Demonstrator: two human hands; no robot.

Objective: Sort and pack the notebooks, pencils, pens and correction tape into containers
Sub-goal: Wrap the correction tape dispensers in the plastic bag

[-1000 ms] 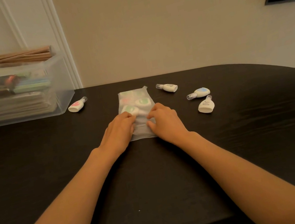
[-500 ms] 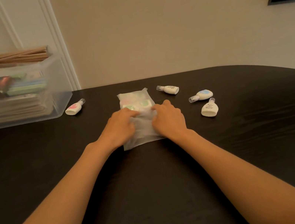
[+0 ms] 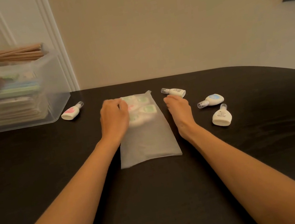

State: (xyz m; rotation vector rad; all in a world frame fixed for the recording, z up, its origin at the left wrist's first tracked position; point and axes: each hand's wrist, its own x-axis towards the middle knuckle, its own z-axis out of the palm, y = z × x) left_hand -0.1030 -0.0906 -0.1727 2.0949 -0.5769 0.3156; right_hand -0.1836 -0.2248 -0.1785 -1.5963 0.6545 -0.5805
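Head view — left hand holds pouch — right hand beside correction tape.

The near stretch of dark table lies open to you, between and outside both forearms. Ahead, the frosted bag fills the middle, your left hand covering its far left corner. Three correction tapes are scattered to the right, one just beyond your right hand. A clear box and a pink tape crowd the far left.

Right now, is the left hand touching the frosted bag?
Touching. The head view shows the left hand lying on the frosted bag, covering its far left corner.
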